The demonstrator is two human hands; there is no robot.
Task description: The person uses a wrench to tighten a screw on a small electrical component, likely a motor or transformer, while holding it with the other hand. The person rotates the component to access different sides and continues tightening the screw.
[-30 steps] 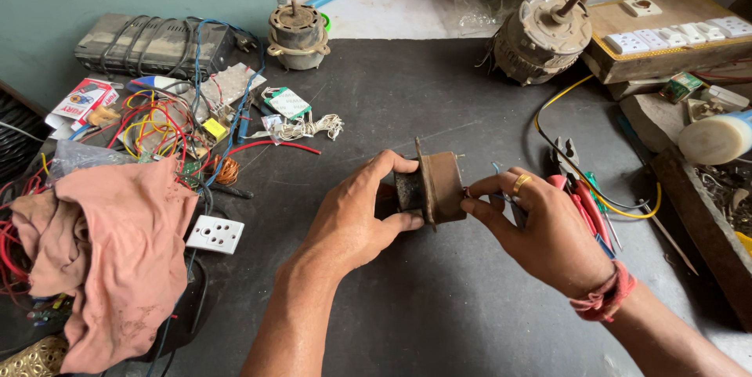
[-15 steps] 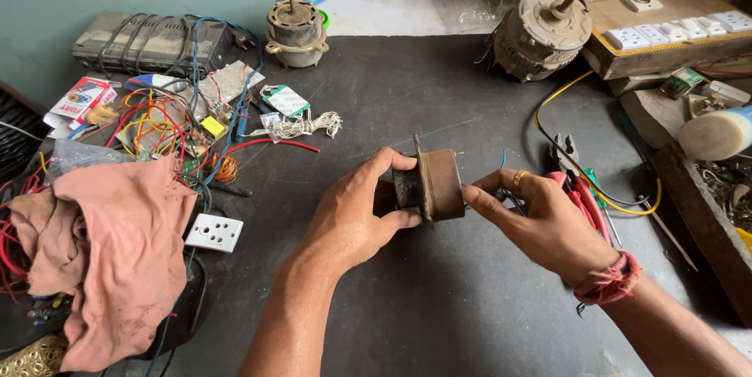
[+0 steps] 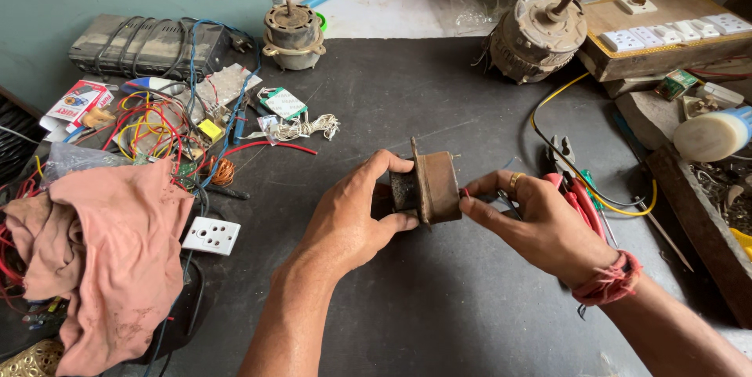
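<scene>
Since the earlier frames: little shift. The right hand (image 3: 548, 224) has edged in closer to the transformer (image 3: 429, 187), fingertips now at its right face; the left hand (image 3: 352, 220) holds as before, and the things on the tabletop (image 3: 439, 87) lie unchanged.

Head view, the only one.

Transformer: small, rusty brown, with a flat flange standing upright. Held above the tabletop at mid-frame, between both hands.

Left hand: wrapped on the transformer's left side, thumb on top, fingers under and behind. Firm grasp.

Right hand: thumb and forefinger pinched at the transformer's right face, on something thin; too small to tell what. A ring on one finger, a red thread band (image 3: 609, 283) at the wrist.

Just right of the right hand: red-handled pliers (image 3: 576, 189) lying flat, a yellow wire (image 3: 580, 138) looping past them.

Left side: pink cloth (image 3: 110, 244) heaped at the edge, a white socket plate (image 3: 211, 236) beside it. Above these a tangle of coloured wires (image 3: 160, 126), with a dark ribbed box (image 3: 145, 48) against the wall.

Far side: small motor (image 3: 292, 35) upright, well apart from the hands. Larger motor (image 3: 536, 36) to the right, tilted. Wooden board with white sockets (image 3: 666, 32) at far right.

Right edge: white roll (image 3: 709, 134) lying on its side on a wooden ledge.
</scene>
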